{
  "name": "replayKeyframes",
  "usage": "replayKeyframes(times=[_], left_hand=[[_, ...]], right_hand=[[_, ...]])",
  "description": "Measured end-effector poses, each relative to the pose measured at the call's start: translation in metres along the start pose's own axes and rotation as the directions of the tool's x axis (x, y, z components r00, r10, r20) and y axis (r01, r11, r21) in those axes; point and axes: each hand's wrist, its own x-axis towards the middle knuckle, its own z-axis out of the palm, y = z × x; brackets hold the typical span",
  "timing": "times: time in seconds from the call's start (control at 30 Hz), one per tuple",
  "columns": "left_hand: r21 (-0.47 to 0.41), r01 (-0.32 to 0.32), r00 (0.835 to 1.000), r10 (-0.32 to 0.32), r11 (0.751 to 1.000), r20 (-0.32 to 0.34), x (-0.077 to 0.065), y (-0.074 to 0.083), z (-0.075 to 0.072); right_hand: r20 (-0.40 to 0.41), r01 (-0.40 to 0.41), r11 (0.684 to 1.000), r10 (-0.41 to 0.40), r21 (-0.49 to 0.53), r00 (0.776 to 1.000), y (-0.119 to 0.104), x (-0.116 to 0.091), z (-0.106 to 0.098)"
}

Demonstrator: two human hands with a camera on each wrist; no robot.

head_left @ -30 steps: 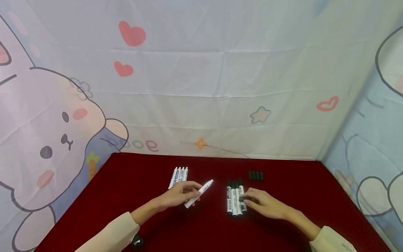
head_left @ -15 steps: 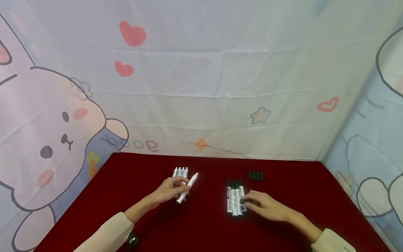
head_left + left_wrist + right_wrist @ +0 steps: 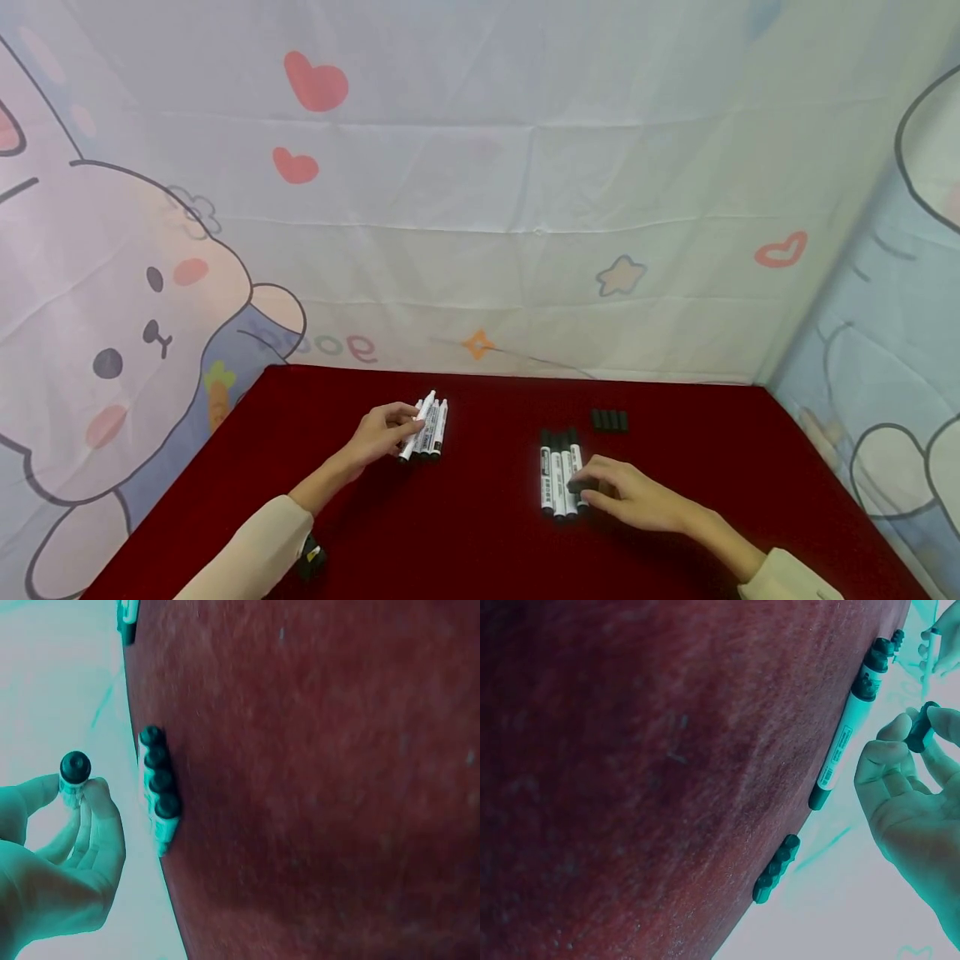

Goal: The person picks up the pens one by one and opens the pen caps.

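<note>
My left hand [image 3: 381, 432] pinches a white marker [image 3: 74, 772] without its cap, its black end facing the wrist camera. In the head view it overlaps the left side of a row of several uncapped markers [image 3: 437, 433]; the left wrist view shows it raised apart from them. My right hand [image 3: 633, 497] pinches a small black marker cap [image 3: 922, 729] between thumb and fingers. Below that hand lies a row of several capped markers [image 3: 557, 485], white with black caps. The hand and cap partly hide the rightmost one.
Several loose black caps [image 3: 610, 420] lie side by side behind the right hand. The table [image 3: 480, 533] is covered in dark red cloth. A printed curtain [image 3: 525, 250] hangs along its back edge. A dark device [image 3: 311, 557] sits under the left wrist.
My left hand has moved leftward with the uncapped marker, from open table to the uncapped row, and the marker now stands steeper in view. My right hand has stayed nearly still with the cap.
</note>
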Motion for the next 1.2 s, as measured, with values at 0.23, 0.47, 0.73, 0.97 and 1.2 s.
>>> replayKeyframes(times=[0.23,0.47,0.73,0.97,1.2], left_hand=[[-0.018,0.079,0.987,-0.081,0.997,-0.139,0.015,-0.016,-0.004],[0.015,0.080,0.981,-0.076,0.997,-0.177,0.023,-0.030,-0.004],[0.111,0.086,0.973,-0.059,0.990,-0.225,0.032,-0.040,-0.005],[0.121,0.095,0.973,-0.067,0.988,-0.219,0.033,-0.045,-0.005],[0.161,0.086,0.981,-0.055,0.983,-0.186,0.031,-0.042,-0.007]], right_hand=[[0.000,-0.012,1.000,0.012,0.018,1.000,-0.002,0.000,0.001],[0.009,0.001,1.000,-0.001,0.030,1.000,-0.001,-0.002,0.001],[0.025,-0.008,0.999,0.006,0.049,1.000,-0.002,0.001,0.001],[0.039,-0.005,0.998,0.003,0.064,0.999,-0.003,0.001,0.002],[0.054,0.015,0.998,-0.018,0.057,0.998,-0.002,0.002,0.003]])
